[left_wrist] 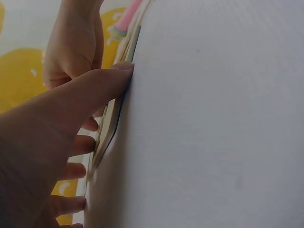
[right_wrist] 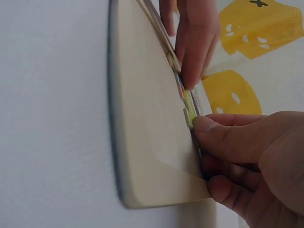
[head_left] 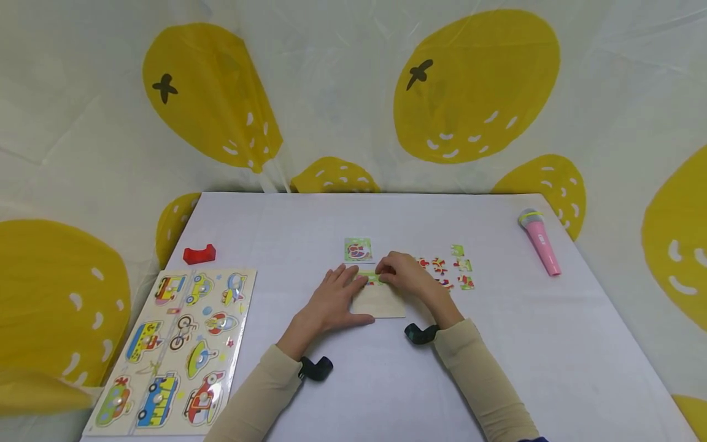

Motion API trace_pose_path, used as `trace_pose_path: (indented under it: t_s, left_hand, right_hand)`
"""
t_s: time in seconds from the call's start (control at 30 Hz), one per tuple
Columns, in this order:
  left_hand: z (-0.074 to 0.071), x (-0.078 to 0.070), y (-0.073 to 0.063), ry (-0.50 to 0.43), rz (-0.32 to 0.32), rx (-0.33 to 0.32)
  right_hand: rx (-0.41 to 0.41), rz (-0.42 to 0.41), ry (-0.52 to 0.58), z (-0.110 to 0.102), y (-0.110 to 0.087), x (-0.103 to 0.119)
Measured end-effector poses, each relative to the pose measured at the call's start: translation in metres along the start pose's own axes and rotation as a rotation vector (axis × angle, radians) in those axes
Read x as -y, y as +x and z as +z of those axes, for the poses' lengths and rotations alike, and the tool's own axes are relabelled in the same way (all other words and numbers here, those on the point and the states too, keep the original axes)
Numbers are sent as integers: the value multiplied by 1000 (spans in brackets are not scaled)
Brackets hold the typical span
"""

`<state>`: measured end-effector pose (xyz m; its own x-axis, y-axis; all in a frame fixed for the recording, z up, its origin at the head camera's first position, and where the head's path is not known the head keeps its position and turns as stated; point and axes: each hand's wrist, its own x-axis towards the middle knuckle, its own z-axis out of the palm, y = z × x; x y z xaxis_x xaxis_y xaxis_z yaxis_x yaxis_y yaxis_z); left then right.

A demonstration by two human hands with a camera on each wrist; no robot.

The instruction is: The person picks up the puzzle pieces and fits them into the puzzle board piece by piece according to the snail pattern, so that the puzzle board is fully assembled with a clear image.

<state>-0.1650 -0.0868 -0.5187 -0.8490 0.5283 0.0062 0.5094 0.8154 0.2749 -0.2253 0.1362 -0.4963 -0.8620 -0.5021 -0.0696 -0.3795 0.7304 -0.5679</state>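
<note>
A pale wooden puzzle board [head_left: 381, 305] lies at the middle of the table, with a row of green jigsaw pieces [right_wrist: 189, 105] along its far edge. Spread along the board's left side is my left hand [head_left: 330, 301], its thumb [left_wrist: 107, 84] against the near edge and its index fingertip on the placed pieces. At the far right part of the board, my right hand [head_left: 411, 277] pinches a green jigsaw piece between thumb [right_wrist: 223, 135] and index finger; the fingers hide most of this piece. Several loose jigsaw pieces [head_left: 439, 266] lie right of the board, partly behind the right hand.
Just beyond the board sits a small square picture card [head_left: 358, 250]. A large vehicle peg puzzle [head_left: 207, 334] covers the table's left side, with a red block [head_left: 199, 254] behind it. Toward the back right lies a pink toy microphone [head_left: 541, 244].
</note>
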Motion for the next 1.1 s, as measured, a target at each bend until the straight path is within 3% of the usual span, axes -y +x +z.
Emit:
trace_pose_path:
  t_s: [0.37,0.67,1.1]
  left_hand:
    - [-11,-6,2,-17,2,55]
    - [-14,-7,3,-1,-7,63]
    - [-10,-6,3,17,1,43]
  right_hand:
    - [-43,28,10,6,-4,1]
    - [-59,12,13,1,-6,1]
    - [-257,-11,67,-20,-16,-7]
